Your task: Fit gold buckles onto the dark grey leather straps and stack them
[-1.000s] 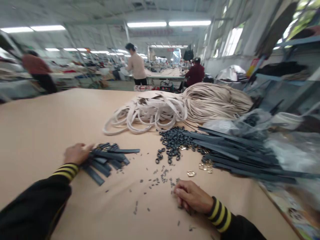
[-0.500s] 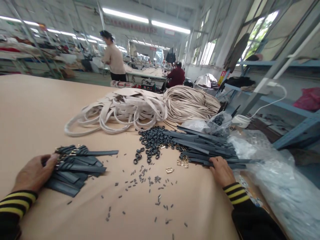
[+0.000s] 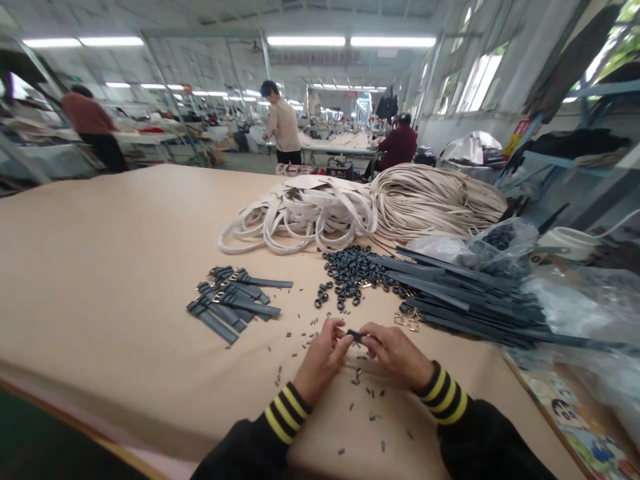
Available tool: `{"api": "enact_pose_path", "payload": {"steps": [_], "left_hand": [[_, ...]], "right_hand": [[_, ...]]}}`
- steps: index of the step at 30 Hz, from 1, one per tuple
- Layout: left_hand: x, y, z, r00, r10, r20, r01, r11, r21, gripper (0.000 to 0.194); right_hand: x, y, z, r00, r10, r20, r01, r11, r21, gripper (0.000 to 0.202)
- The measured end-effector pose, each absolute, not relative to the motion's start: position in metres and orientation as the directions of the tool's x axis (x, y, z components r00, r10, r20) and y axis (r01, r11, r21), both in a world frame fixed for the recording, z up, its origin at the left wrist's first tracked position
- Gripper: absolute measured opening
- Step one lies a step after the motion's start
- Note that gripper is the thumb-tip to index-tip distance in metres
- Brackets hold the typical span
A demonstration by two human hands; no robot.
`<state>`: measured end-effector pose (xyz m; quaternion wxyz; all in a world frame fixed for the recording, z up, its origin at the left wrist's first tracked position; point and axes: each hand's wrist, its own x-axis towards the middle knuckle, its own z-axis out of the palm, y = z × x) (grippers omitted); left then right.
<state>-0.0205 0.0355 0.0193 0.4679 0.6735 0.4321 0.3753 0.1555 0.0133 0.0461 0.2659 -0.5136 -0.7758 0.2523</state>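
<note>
Between my two hands, over the middle of the table, is a dark blue-grey strap [image 3: 356,335]; only a short part of it shows. My left hand [image 3: 320,357] pinches its left end between thumb and fingers. The other end is gripped in my right hand [image 3: 397,350]. Beneath and around my hands lie several tiny dark bits [image 3: 373,393]. Left of them rests a fanned pile of buckled straps [image 3: 235,300]. Just beyond are a heap of small dark loops [image 3: 353,267], a few gold buckles [image 3: 413,323] and a stack of plain dark straps [image 3: 450,290].
Coils of pale webbing [image 3: 305,213] and a bundle of beige cords [image 3: 435,200] lie at the back. Clear plastic bags [image 3: 575,293] and a printed board [image 3: 570,413] are at right. Other people [image 3: 285,127] work farther off.
My left hand has left the buckled straps, and my right hand the plain strap stack. Both now meet at the middle on a strap. A lone buckle there no longer shows. The view has turned left.
</note>
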Motion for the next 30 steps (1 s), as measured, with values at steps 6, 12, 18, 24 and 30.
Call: {"api": "enact_pose_path", "payload": {"steps": [6, 12, 18, 24, 30], "left_hand": [[-0.012, 0.031, 0.01, 0.295, 0.952, -0.087, 0.097, 0.061, 0.993, 0.029], [-0.018, 0.035, 0.006, 0.219, 0.957, -0.188, 0.014, 0.19, 0.982, 0.035], [-0.017, 0.035, 0.005, 0.206, 0.956, -0.211, 0.009, 0.214, 0.977, 0.036], [-0.015, 0.035, 0.01, 0.111, 0.966, -0.233, -0.12, 0.245, 0.962, 0.035], [-0.022, 0.039, 0.008, -0.013, 0.972, -0.234, -0.331, 0.217, 0.918, 0.032]], "right_hand": [[0.141, 0.023, 0.017, -0.44, 0.89, -0.121, 0.302, 0.02, -0.953, 0.022], [0.156, 0.022, 0.006, -0.529, 0.823, -0.206, 0.051, -0.212, -0.976, 0.029], [0.153, 0.021, 0.014, -0.535, 0.815, -0.223, -0.004, -0.267, -0.964, 0.032], [0.167, 0.02, 0.021, -0.586, 0.758, -0.285, 0.05, -0.317, -0.947, 0.034], [0.217, 0.031, 0.027, -0.297, 0.921, -0.252, 0.047, -0.25, -0.967, 0.032]]}}
